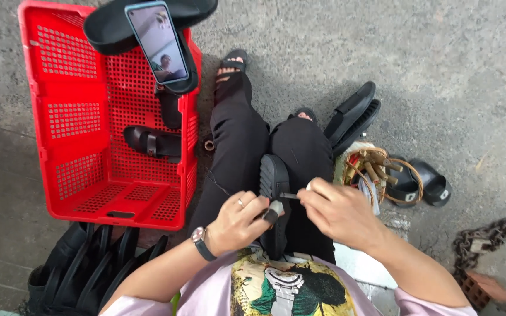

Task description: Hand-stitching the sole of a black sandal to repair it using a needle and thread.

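Observation:
A black sandal (pixel 273 178) rests sole-up between my knees, over my black trousers. My left hand (pixel 238 221), with a ring and a wristwatch, grips its near end and a strap piece. My right hand (pixel 338 210) holds a thin dark tool (pixel 289 196) whose tip touches the sandal's edge.
A red plastic crate (pixel 68 117) lies on its side at left with black sandals (pixel 150 142) in it and a phone (pixel 157 42) propped on top. More black sandals (pixel 352 114) lie right of my legs, near a small basket of wooden-handled tools (pixel 376 167). Stacked soles (pixel 89 269) sit lower left; a chain (pixel 482 240) lies at right.

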